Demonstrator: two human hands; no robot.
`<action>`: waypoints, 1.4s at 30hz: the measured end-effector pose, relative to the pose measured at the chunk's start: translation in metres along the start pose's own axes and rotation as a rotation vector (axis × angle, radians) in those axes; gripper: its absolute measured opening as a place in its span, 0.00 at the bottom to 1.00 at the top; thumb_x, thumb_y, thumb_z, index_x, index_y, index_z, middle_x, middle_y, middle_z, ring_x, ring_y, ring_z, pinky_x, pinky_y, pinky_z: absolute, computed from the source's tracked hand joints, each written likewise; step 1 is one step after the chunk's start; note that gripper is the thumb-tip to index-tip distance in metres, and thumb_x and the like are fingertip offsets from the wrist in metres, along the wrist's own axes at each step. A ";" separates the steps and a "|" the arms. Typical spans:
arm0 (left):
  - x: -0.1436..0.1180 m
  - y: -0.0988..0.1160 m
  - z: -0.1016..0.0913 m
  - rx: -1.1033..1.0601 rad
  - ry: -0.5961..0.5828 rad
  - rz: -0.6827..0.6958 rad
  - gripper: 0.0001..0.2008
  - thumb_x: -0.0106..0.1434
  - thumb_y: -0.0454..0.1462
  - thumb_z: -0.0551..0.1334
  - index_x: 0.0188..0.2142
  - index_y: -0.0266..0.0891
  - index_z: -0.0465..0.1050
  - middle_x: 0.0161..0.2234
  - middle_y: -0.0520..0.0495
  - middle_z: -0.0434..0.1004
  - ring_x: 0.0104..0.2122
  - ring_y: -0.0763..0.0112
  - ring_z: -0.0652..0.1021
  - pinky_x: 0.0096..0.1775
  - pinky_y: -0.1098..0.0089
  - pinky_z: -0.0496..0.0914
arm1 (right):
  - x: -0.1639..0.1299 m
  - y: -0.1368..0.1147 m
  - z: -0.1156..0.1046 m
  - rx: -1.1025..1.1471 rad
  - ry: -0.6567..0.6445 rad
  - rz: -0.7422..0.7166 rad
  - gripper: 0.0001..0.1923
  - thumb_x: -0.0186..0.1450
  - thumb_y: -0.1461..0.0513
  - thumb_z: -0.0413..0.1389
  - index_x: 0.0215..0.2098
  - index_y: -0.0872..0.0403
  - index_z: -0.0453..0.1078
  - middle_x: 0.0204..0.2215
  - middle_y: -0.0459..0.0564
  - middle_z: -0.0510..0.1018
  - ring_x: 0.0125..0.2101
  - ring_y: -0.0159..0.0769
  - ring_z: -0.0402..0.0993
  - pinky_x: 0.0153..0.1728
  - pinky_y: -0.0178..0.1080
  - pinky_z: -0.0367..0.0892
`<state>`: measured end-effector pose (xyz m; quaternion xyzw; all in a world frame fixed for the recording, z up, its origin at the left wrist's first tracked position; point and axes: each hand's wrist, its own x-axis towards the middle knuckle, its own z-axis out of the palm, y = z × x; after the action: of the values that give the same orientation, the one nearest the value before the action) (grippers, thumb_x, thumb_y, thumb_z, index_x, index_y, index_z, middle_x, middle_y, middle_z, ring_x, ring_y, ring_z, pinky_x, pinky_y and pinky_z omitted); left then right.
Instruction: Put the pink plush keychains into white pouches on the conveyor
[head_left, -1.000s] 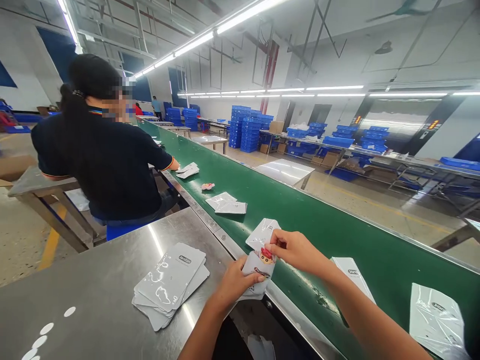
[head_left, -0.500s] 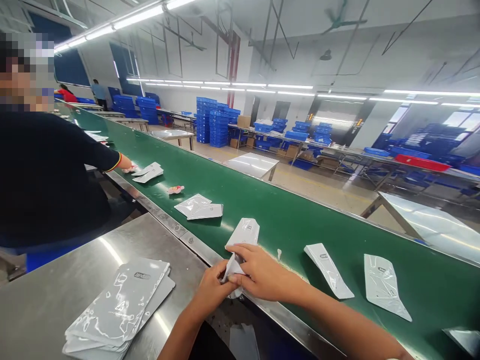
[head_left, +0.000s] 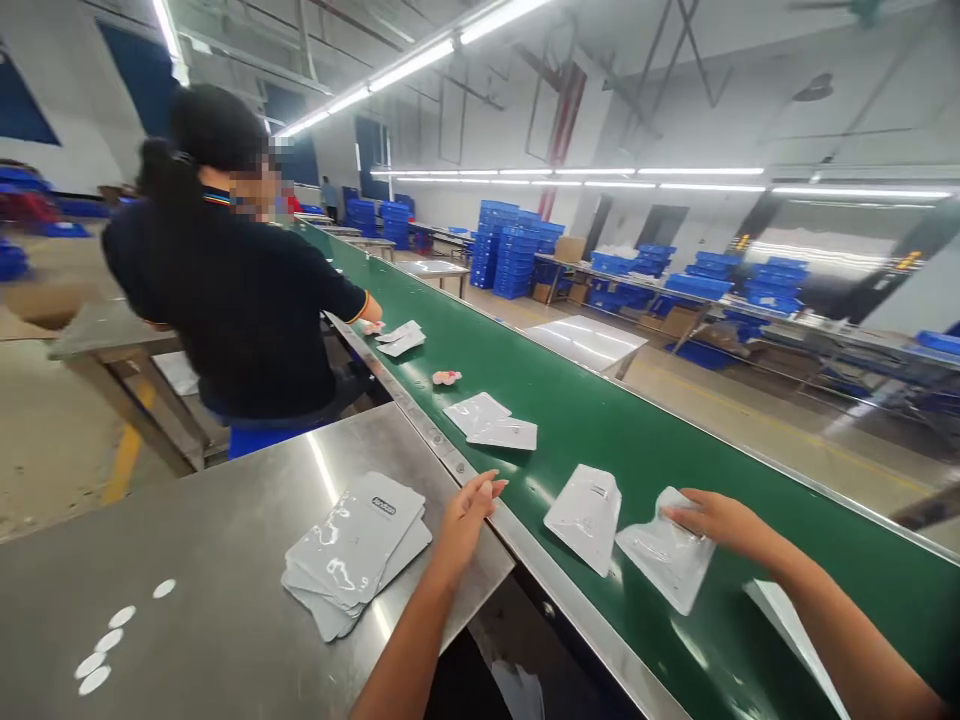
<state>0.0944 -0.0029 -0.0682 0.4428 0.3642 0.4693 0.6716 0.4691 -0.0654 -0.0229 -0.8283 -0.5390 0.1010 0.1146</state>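
Pouch lies on the green conveyor belt, right hand resting flat on its far edge, fingers together; left hand hovers empty, fingers loosely spread, near the stacked pouches.

The hands no longer hold one pouch together: the right hand now rests on a pouch on the belt, the left hand hovers empty over the worktop edge.
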 end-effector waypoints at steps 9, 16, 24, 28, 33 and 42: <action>0.005 -0.009 0.000 -0.019 0.230 0.103 0.21 0.61 0.50 0.55 0.43 0.37 0.71 0.42 0.40 0.76 0.46 0.60 0.74 0.42 0.66 0.69 | 0.073 -0.264 0.058 -0.265 -0.094 -0.560 0.17 0.66 0.54 0.47 0.46 0.54 0.69 0.46 0.55 0.73 0.47 0.43 0.68 0.47 0.41 0.62; 0.008 -0.011 -0.007 -0.030 0.274 0.078 0.20 0.59 0.48 0.58 0.46 0.38 0.69 0.49 0.40 0.72 0.50 0.59 0.71 0.49 0.65 0.65 | 0.084 -0.344 0.098 -0.171 -0.199 -0.546 0.15 0.65 0.55 0.52 0.44 0.59 0.67 0.42 0.53 0.72 0.41 0.36 0.70 0.43 0.45 0.66; 0.004 -0.006 0.002 0.345 0.400 0.295 0.47 0.45 0.33 0.68 0.62 0.43 0.47 0.65 0.46 0.42 0.63 0.56 0.47 0.61 0.61 0.42 | 0.017 -0.302 0.065 0.179 -0.250 -0.574 0.13 0.63 0.61 0.41 0.27 0.55 0.64 0.24 0.46 0.75 0.26 0.31 0.73 0.26 0.31 0.65; -0.002 -0.002 0.001 0.244 0.401 0.381 0.29 0.57 0.38 0.61 0.58 0.42 0.58 0.59 0.45 0.61 0.59 0.59 0.60 0.59 0.63 0.52 | -0.007 -0.295 0.051 0.633 -0.671 -0.580 0.14 0.64 0.53 0.46 0.30 0.55 0.64 0.25 0.47 0.77 0.26 0.32 0.75 0.28 0.32 0.69; 0.000 0.001 -0.012 -0.044 0.476 0.184 0.23 0.59 0.50 0.57 0.46 0.35 0.72 0.47 0.40 0.74 0.51 0.56 0.70 0.53 0.62 0.62 | 0.067 -0.301 0.042 0.838 -0.454 -0.261 0.19 0.63 0.49 0.50 0.32 0.57 0.67 0.29 0.51 0.76 0.27 0.30 0.73 0.30 0.33 0.70; 0.008 -0.003 -0.006 -0.308 0.313 0.006 0.24 0.51 0.50 0.65 0.39 0.31 0.74 0.32 0.42 0.77 0.33 0.62 0.76 0.36 0.67 0.69 | 0.147 -0.320 0.103 0.636 -0.344 -0.071 0.13 0.66 0.56 0.50 0.41 0.58 0.67 0.34 0.49 0.73 0.30 0.29 0.70 0.31 0.36 0.69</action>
<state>0.0921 0.0053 -0.0740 0.2577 0.3866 0.5846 0.6651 0.2198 0.2033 -0.0320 -0.7029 -0.5205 0.3973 0.2777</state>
